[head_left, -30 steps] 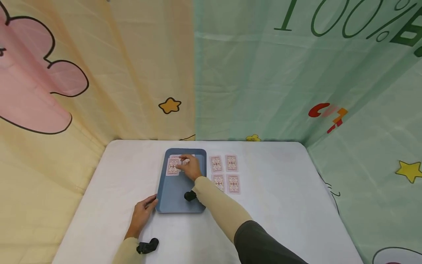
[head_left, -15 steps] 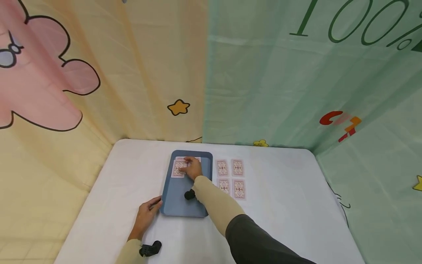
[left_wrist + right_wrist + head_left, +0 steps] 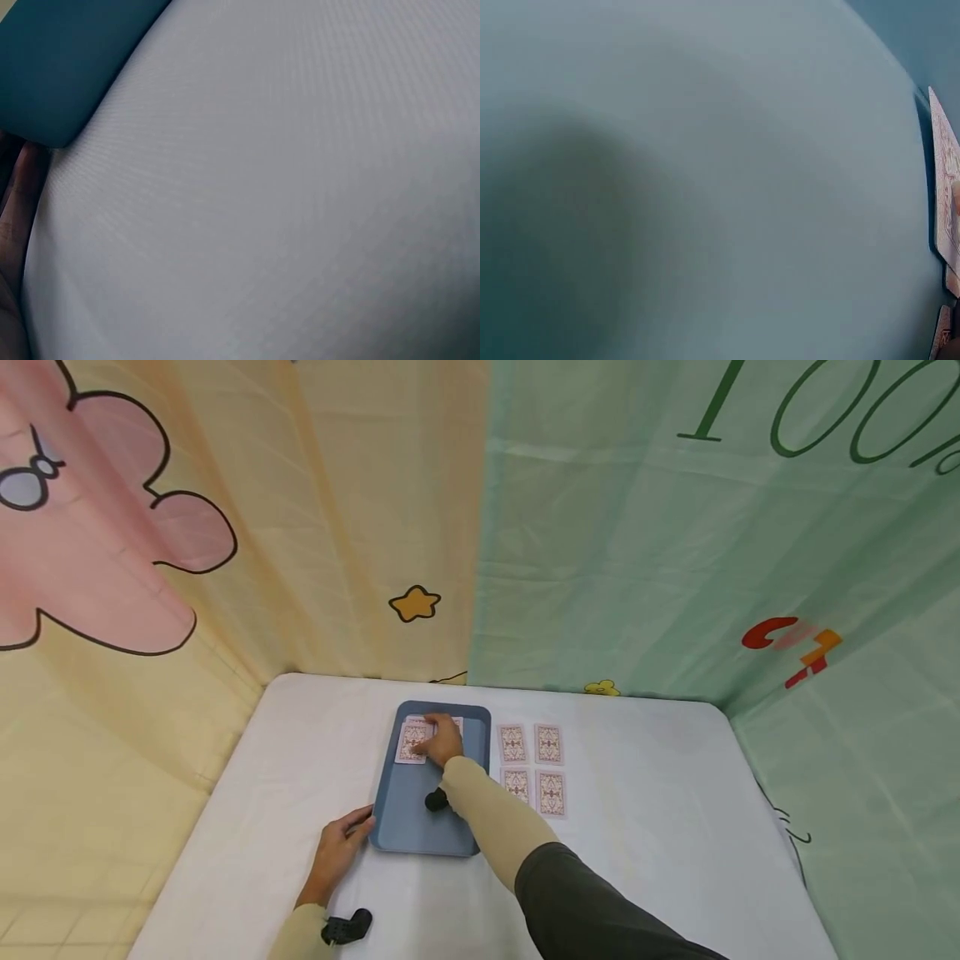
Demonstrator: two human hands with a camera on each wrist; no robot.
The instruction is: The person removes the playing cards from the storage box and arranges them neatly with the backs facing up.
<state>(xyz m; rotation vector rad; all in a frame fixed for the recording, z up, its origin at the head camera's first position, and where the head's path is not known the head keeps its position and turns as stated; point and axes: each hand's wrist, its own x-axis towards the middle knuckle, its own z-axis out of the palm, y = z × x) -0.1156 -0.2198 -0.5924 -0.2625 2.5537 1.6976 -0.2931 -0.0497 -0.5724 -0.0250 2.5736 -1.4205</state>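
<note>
A blue-grey tray (image 3: 420, 818) lies on the white table. Face-down playing cards (image 3: 412, 743) with red-patterned backs lie overlapping at its far end. My right hand (image 3: 444, 740) is over them, thumb and fingers bent about a card; the fingers hide part of the cards. In the right wrist view, a fingertip (image 3: 957, 196) meets a card (image 3: 945, 187) at the right edge. My left hand (image 3: 334, 852) touches the tray's near left side with fairly straight fingers. The left wrist view shows a finger (image 3: 21, 210) by the tray corner (image 3: 67, 67).
To the right of the tray, several more face-down cards (image 3: 549, 745) lie in two rows, one partly behind my right sleeve (image 3: 495, 810). The white table (image 3: 660, 827) ends at printed curtains (image 3: 600, 543) behind and at the sides.
The head view has swung a little left, so everything appears shifted right. Relative to the tray, both hands stay nearly in place; the right thumb and fingers shift slightly over the cards.
</note>
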